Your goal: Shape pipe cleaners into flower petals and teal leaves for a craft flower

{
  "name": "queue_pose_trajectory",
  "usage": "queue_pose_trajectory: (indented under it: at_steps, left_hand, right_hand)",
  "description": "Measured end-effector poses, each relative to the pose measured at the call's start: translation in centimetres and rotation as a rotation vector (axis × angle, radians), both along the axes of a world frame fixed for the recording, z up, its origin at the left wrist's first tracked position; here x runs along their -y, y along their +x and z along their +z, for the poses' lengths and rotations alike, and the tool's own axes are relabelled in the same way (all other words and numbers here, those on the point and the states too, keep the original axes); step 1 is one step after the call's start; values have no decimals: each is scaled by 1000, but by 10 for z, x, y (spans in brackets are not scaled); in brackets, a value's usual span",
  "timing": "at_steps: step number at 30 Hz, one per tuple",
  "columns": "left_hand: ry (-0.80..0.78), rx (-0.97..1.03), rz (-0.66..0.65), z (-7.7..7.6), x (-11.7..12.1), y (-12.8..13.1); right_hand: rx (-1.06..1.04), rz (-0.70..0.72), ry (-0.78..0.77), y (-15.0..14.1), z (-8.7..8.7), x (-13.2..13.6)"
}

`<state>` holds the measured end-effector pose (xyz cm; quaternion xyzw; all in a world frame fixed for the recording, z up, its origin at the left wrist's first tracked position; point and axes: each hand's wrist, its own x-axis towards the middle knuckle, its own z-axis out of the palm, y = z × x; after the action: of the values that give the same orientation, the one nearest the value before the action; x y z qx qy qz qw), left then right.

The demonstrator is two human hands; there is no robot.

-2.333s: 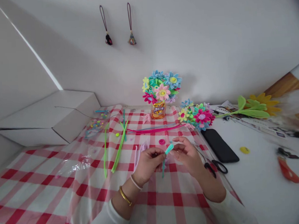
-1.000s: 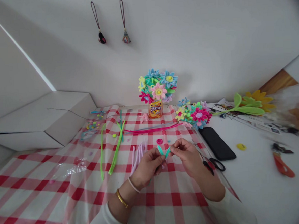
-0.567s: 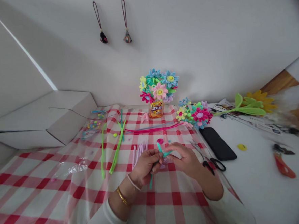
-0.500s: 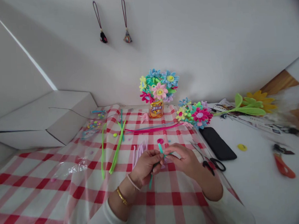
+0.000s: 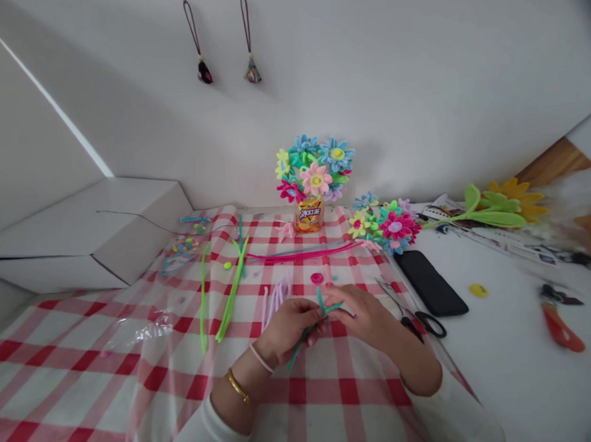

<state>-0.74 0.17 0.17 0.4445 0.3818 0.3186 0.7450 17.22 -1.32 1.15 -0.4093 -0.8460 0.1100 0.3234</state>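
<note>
My left hand (image 5: 289, 325) and my right hand (image 5: 364, 313) meet over the red-and-white checked tablecloth (image 5: 84, 367), both pinched on a teal pipe cleaner (image 5: 325, 307). Its upper part is bent into small loops between my fingertips, and its free tail runs down and left below my left hand. A bundle of pale pink pipe cleaners (image 5: 275, 295) lies just left of my left hand. A small pink button-like disc (image 5: 317, 278) sits just beyond my fingers.
Green pipe cleaners (image 5: 232, 288) and long pink ones (image 5: 307, 253) lie farther back. A can of pipe-cleaner flowers (image 5: 316, 180) stands by the wall, a flower bunch (image 5: 389, 228) beside it. Scissors (image 5: 422, 323), a black phone (image 5: 429, 283) and orange pliers (image 5: 560, 328) lie right. A white box (image 5: 86, 234) stands left.
Both hands have sunk a little toward the cloth. The teal pipe cleaner went from one folded loop to bent loops, and its tail now slants down-left.
</note>
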Motion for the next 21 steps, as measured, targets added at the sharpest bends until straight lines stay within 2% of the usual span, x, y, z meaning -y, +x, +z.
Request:
queue_pose_trajectory:
  at_steps: [7, 14, 21]
  left_hand:
    - [-74, 79, 34, 7, -1, -5]
    - [-58, 66, 8, 4, -1, -4]
    - [68, 91, -2, 0, -1, -5]
  right_hand:
    - [-132, 8, 37, 3, 3, 0]
    - [-75, 46, 109, 2, 5, -1]
    - [-199, -60, -43, 3, 8, -1]
